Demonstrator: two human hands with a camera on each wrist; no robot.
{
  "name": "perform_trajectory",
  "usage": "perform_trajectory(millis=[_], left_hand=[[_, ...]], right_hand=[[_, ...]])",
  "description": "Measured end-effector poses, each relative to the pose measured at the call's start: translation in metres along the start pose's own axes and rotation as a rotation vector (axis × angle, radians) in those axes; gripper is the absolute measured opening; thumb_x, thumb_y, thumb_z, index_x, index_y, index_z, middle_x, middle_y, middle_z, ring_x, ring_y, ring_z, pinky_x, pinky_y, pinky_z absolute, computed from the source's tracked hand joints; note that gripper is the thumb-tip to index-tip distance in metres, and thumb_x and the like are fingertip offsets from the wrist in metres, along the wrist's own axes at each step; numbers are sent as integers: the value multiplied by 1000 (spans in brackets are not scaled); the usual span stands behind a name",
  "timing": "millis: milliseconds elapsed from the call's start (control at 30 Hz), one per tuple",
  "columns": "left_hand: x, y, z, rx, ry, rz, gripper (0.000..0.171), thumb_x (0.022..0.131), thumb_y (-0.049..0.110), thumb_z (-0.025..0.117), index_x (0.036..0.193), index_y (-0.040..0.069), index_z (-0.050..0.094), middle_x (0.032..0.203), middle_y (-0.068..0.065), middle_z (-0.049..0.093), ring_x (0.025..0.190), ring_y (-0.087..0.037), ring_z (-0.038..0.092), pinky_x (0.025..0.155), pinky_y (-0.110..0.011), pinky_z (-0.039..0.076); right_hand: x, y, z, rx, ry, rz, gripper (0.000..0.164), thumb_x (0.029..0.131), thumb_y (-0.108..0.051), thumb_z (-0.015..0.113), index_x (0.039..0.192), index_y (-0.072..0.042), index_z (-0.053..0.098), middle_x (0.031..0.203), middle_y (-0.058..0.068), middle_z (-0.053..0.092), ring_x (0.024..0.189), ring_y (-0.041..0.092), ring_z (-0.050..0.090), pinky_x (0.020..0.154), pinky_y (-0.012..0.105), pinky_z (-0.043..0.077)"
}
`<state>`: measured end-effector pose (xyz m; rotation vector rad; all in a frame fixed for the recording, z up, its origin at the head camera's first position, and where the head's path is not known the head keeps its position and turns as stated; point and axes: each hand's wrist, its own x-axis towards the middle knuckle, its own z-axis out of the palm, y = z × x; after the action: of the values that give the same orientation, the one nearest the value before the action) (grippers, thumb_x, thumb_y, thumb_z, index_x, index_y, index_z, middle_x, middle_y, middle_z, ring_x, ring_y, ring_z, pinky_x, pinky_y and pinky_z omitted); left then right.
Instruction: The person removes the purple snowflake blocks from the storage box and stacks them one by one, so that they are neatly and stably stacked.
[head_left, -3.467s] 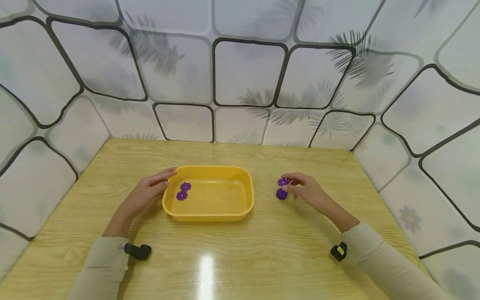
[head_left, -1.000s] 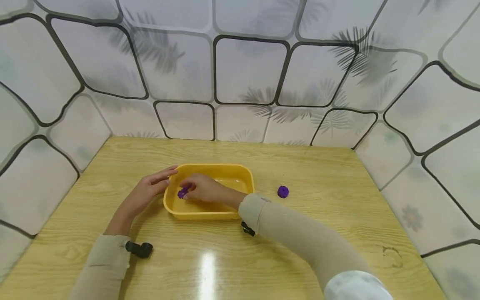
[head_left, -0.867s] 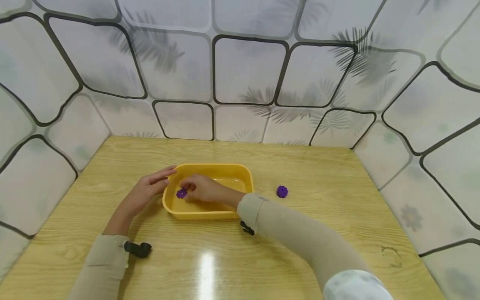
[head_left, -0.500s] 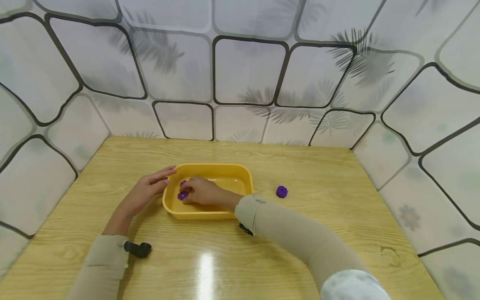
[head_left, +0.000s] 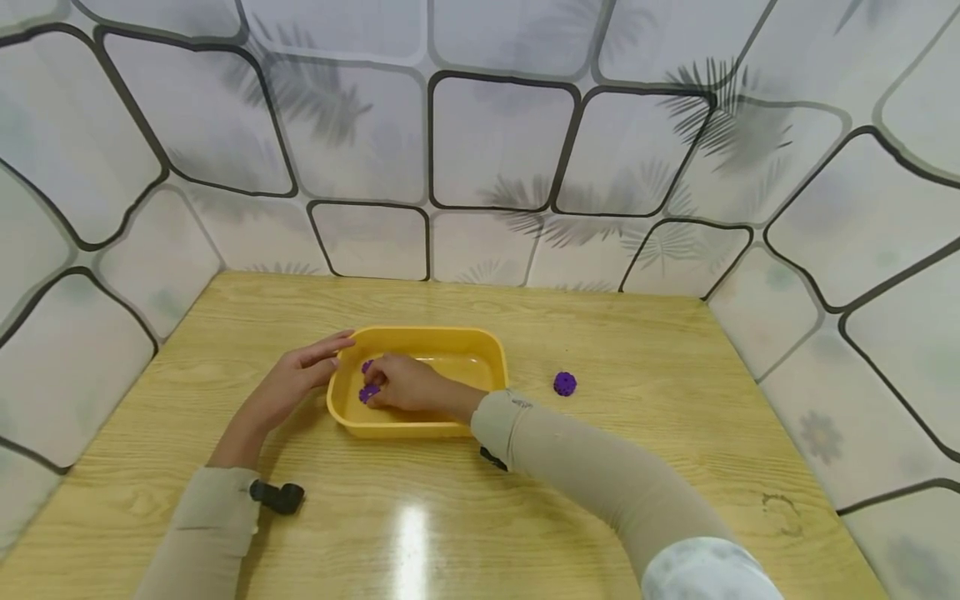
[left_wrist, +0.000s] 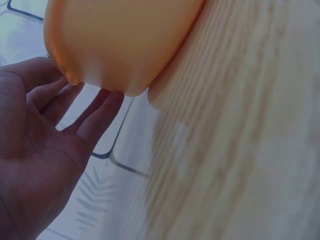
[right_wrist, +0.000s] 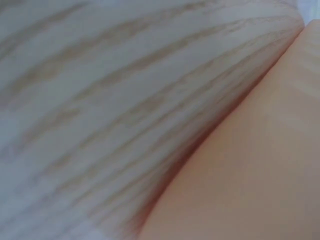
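A yellow plastic tray (head_left: 450, 377) stands on the table. My left hand (head_left: 294, 379) rests on its left end, fingers extended along the rim; in the left wrist view the fingertips touch the tray's outer wall (left_wrist: 125, 45). My right hand (head_left: 405, 383) reaches down inside the tray's left part, index finger and thumb curled round a purple flower-shaped disc (head_left: 367, 393). Just beyond the fingers another purple flower-shaped disc (head_left: 367, 367) shows partly. Other fingertips are hidden. The right wrist view has only the tray's outer side (right_wrist: 250, 170) and table, no hand.
To the right of the tray a purple ball-like piece (head_left: 565, 383) sits on the wood-grain table (head_left: 600, 467). Patterned wall covering (head_left: 487, 242) encloses the table at the back and both sides.
My right hand has moved from the table's right side into the tray, taking a flower-shaped disc from beside the purple ball-like piece. Lately the fingers shift slightly among the discs. My left hand stays put.
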<state>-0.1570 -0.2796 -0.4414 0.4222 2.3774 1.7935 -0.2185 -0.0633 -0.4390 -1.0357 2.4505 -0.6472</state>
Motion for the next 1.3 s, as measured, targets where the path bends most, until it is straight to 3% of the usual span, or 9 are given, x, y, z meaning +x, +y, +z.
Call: perform_trajectory(millis=[300,567,800,1067,1300], left_hand=[[1,-2,0,-16,-2,-6,49,109,26,46,151,0,44,166,-14,25,152,-37,23,98,-12,48],[2,-1,0,-1,-2,-20,48,109,26,45,151,3,45,167,-12,26,152,-38,22,98,-11,46],[2,-2,0,-1,-1,-22,48,109,27,45,151,3,46,167,-12,26,153,-38,21,98,-11,46],[2,-4,0,-21,-4,-18,49,109,27,46,151,1,45,167,-13,25,152,-38,22,99,-12,47],[3,-2,0,-7,6,-28,48,109,26,45,151,2,46,167,-11,26,152,-37,23,99,-12,47]], right_hand=[[-4,2,2,-37,16,-28,29,95,-28,72,121,-19,64,110,-7,70,97,4,62,87,19,50],[-5,-1,-3,-141,-36,-72,37,96,-32,70,131,-18,69,120,-5,71,96,6,59,87,19,48],[-5,2,-4,-64,-40,-69,38,94,-32,73,128,-16,70,116,-3,69,93,7,57,83,17,47],[-12,11,-11,167,22,-48,43,93,-32,74,131,-14,67,115,-5,65,101,6,57,89,19,49],[-28,13,-32,207,70,-50,43,93,-31,73,133,-15,66,119,2,63,97,12,56,81,20,50]])
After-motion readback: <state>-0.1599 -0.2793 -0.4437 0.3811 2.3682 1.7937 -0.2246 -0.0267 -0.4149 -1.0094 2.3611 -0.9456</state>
